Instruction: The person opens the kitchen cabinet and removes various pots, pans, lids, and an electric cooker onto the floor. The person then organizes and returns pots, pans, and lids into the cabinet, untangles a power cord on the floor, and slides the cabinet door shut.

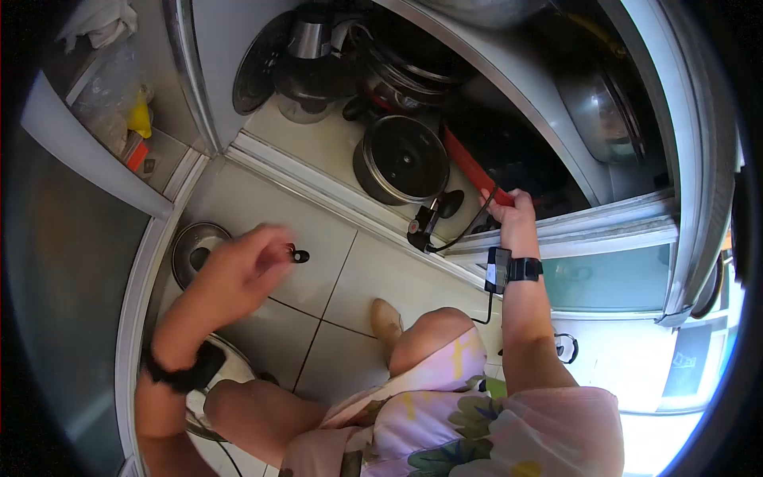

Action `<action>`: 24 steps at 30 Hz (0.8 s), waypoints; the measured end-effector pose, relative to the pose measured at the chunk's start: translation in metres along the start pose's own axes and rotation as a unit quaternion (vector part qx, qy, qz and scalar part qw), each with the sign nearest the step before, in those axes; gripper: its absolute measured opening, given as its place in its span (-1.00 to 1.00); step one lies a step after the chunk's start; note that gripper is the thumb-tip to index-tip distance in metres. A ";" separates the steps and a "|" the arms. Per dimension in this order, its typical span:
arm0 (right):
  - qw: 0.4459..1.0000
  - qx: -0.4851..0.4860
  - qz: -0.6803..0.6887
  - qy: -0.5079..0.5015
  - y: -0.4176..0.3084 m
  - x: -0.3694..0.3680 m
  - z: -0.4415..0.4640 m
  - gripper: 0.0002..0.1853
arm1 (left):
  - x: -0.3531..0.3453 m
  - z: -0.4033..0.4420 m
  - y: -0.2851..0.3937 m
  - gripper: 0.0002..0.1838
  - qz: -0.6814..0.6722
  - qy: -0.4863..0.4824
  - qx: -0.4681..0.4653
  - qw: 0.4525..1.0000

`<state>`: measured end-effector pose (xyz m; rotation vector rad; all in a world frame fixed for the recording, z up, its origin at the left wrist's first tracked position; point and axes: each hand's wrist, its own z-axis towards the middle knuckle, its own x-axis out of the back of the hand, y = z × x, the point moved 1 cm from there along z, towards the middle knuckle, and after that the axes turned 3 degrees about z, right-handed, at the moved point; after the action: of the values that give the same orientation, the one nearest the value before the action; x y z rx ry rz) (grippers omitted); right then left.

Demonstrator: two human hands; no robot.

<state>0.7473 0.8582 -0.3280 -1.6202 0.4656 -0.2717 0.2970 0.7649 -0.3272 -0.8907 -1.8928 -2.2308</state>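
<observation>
My right hand (511,208) grips the near end of a flat, dark thing with a red side (475,163) inside the low cabinet. A thin black cord (469,230) runs beside those fingers. Left of it stands a dark round pot (405,159), with a black handle-like part (420,229) at the shelf edge. My left hand (242,266), a little blurred, is over the floor with its thumb and curved fingers apart. Just beyond its fingertips shows a small black end piece with a hole (300,256); whether it touches the hand is unclear. A round metal lid or pan (195,246) is partly behind that hand.
Stacked pots (401,83), a glass-and-steel vessel (308,71) and a dark round disc (258,67) fill the cabinet's back. Its sill (318,187) is raised above the tiled floor (342,278). Plastic bags (111,87) lie in the left compartment. Another round item (230,354) is below my left wrist.
</observation>
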 end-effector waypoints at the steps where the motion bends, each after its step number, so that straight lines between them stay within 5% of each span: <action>1: 0.986 -0.060 0.130 0.084 0.001 0.001 0.000 -0.82 | -0.011 0.021 -0.002 -0.63 -0.052 -0.006 0.008 0.999; 6: 0.992 0.104 -0.043 -0.055 -0.013 0.014 -0.007 -0.86 | -0.087 0.079 0.021 -0.58 -0.243 -0.010 -0.038 0.969; 13: 0.999 0.027 -0.016 -0.005 -0.023 0.001 -0.012 -0.82 | -0.126 0.069 0.004 -0.55 -0.283 -0.038 -0.023 0.958; 15: 0.964 0.154 -0.196 -0.092 -0.029 -0.016 -0.037 -0.72 | -0.139 0.074 -0.020 -0.55 -0.353 -0.028 0.005 0.935; 17: 0.978 0.149 -0.137 -0.052 -0.028 -0.036 -0.040 -0.79 | -0.147 0.076 -0.032 -0.57 -0.397 -0.040 0.017 0.917; 19: 0.985 -0.037 0.059 0.159 -0.029 -0.053 -0.015 -0.69 | -0.157 0.081 -0.040 -0.58 -0.369 -0.006 0.049 0.928; 24: 0.987 -0.050 0.054 0.140 -0.027 -0.047 0.015 -0.62 | -0.178 0.090 -0.046 -0.56 -0.388 -0.035 0.098 0.916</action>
<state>0.7162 0.8941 -0.2980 -1.6547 0.7890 -0.4023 0.4586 0.8055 -0.4467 -0.1782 -2.8032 -2.2863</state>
